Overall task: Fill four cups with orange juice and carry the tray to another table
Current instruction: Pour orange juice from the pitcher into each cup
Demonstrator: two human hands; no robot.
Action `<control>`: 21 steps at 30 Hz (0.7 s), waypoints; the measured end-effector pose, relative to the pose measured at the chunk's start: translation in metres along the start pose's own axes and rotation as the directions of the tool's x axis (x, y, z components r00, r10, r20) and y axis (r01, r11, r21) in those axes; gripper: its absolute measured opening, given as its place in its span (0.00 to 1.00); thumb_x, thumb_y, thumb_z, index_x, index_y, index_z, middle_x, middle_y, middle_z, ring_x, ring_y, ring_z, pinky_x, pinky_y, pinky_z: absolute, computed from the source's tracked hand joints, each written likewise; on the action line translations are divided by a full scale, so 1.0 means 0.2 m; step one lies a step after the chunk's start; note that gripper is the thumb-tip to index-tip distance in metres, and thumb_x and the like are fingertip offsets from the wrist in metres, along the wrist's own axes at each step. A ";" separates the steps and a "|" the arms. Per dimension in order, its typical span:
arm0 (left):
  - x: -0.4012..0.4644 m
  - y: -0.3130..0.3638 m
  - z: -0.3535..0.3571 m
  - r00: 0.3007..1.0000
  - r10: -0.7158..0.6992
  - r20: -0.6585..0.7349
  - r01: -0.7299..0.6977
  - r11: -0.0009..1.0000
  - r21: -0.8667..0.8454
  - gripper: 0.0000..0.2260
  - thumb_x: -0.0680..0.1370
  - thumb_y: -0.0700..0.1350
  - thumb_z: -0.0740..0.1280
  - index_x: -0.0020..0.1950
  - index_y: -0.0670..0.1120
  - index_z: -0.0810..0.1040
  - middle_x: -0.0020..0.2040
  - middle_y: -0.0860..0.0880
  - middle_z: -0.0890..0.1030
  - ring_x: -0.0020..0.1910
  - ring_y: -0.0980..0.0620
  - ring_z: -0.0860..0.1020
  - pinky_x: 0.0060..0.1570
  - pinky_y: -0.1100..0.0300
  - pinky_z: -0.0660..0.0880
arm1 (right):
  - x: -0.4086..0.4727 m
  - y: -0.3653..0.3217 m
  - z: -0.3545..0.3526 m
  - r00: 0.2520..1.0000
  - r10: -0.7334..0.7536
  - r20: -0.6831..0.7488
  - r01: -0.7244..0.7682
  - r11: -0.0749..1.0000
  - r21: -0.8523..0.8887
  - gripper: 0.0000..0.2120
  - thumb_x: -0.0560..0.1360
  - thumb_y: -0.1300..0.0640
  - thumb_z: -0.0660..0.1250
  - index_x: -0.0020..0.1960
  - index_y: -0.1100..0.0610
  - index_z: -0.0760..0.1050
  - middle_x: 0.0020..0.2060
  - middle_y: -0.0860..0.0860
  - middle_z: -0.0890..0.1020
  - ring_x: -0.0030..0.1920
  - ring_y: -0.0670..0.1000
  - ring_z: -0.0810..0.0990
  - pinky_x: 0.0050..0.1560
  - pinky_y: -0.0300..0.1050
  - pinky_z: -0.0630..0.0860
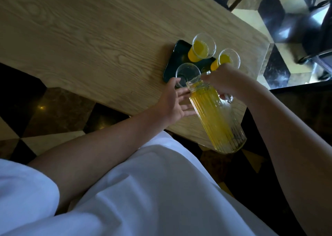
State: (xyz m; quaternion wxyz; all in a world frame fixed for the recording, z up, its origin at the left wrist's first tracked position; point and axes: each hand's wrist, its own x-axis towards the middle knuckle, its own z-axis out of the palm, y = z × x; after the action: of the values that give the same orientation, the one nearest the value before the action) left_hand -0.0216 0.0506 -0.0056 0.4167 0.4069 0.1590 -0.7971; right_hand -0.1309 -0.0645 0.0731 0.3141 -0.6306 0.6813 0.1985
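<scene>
Two plastic cups (pixel 203 46) beyond the right hand (pixel 221 79) are filled; the ribbed pitcher (pixel 215 117) is gripped and tipped toward an empty cup (pixel 187 73), steadied by the open left hand (pixel 173 101); no fourth cup is seen; the tray (pixel 175 61) is not yet carried.

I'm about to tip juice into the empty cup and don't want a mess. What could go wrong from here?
1. The pitcher is held tilted, its spout beside the empty cup; a fast tip could send juice onto the tray or table.
2. The left hand only rests open against pitcher and cup, so the light cup might tip.
3. The right hand is close to a filled cup and could knock it.
</scene>
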 end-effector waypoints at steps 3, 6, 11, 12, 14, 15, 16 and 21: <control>0.01 0.00 0.00 1.000 0.001 0.016 -0.001 1.000 -0.016 0.25 0.81 0.59 0.58 0.65 0.41 0.76 0.65 0.39 0.78 0.63 0.32 0.77 0.65 0.31 0.73 | 0.02 -0.03 0.00 1.000 0.012 0.012 -0.012 1.000 -0.008 0.21 0.77 0.43 0.67 0.41 0.63 0.75 0.16 0.55 0.74 0.19 0.54 0.75 0.24 0.44 0.74; 0.02 -0.01 0.00 1.000 0.002 0.027 -0.002 1.000 -0.022 0.24 0.81 0.59 0.58 0.64 0.41 0.76 0.67 0.38 0.77 0.65 0.31 0.76 0.67 0.31 0.70 | 0.03 -0.04 0.00 1.000 0.003 0.017 -0.001 0.994 -0.106 0.24 0.79 0.43 0.64 0.37 0.64 0.73 0.13 0.54 0.72 0.14 0.52 0.73 0.18 0.36 0.70; 0.02 0.00 -0.01 0.999 -0.009 0.034 0.011 0.999 -0.051 0.26 0.81 0.59 0.58 0.68 0.40 0.76 0.69 0.38 0.76 0.67 0.30 0.75 0.67 0.31 0.70 | 0.01 -0.07 -0.04 0.998 -0.014 0.059 0.024 0.984 -0.177 0.24 0.80 0.45 0.62 0.41 0.66 0.75 0.17 0.55 0.74 0.12 0.50 0.71 0.18 0.34 0.67; 0.02 0.00 -0.01 0.999 -0.011 0.037 0.013 0.998 -0.054 0.28 0.81 0.59 0.58 0.70 0.39 0.75 0.69 0.38 0.76 0.66 0.30 0.75 0.67 0.31 0.71 | 0.00 -0.07 -0.04 0.997 -0.021 0.076 0.034 0.984 -0.175 0.21 0.80 0.47 0.63 0.47 0.67 0.77 0.20 0.55 0.75 0.11 0.48 0.71 0.16 0.33 0.67; 0.02 0.00 0.00 0.999 -0.012 0.040 0.014 0.999 -0.052 0.29 0.81 0.60 0.57 0.72 0.40 0.74 0.68 0.38 0.76 0.66 0.30 0.75 0.65 0.32 0.72 | -0.02 -0.09 -0.05 0.989 0.034 0.143 -0.019 0.994 -0.104 0.15 0.81 0.54 0.63 0.59 0.65 0.77 0.23 0.54 0.75 0.10 0.44 0.69 0.15 0.31 0.67; 0.02 0.01 0.00 0.999 -0.012 0.039 0.014 0.999 -0.052 0.29 0.81 0.60 0.57 0.71 0.40 0.74 0.68 0.38 0.76 0.65 0.30 0.76 0.64 0.32 0.73 | -0.04 -0.10 -0.06 0.986 0.053 0.159 -0.036 0.993 -0.110 0.15 0.81 0.55 0.62 0.62 0.64 0.76 0.24 0.54 0.76 0.11 0.44 0.70 0.16 0.31 0.67; 0.03 0.01 0.00 0.999 -0.010 0.036 0.012 0.998 -0.054 0.29 0.81 0.60 0.57 0.71 0.39 0.75 0.67 0.38 0.77 0.64 0.30 0.76 0.62 0.33 0.73 | -0.04 -0.11 -0.07 0.982 0.061 0.181 -0.043 0.994 -0.104 0.15 0.81 0.56 0.62 0.62 0.65 0.77 0.24 0.54 0.76 0.11 0.44 0.70 0.16 0.31 0.66; 0.03 0.01 0.01 0.999 -0.020 0.039 0.023 0.997 -0.077 0.28 0.81 0.60 0.58 0.70 0.39 0.75 0.67 0.37 0.77 0.63 0.30 0.77 0.60 0.33 0.74 | 0.04 -0.09 -0.06 0.994 0.000 0.108 0.018 0.986 -0.164 0.15 0.78 0.49 0.64 0.41 0.60 0.76 0.14 0.52 0.73 0.12 0.50 0.71 0.16 0.33 0.66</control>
State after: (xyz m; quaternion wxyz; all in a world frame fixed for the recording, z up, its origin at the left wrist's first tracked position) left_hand -0.0228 0.0436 -0.0090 0.4268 0.3734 0.1863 -0.8023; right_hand -0.1145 -0.0811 0.0782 0.2981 -0.6460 0.6417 0.2866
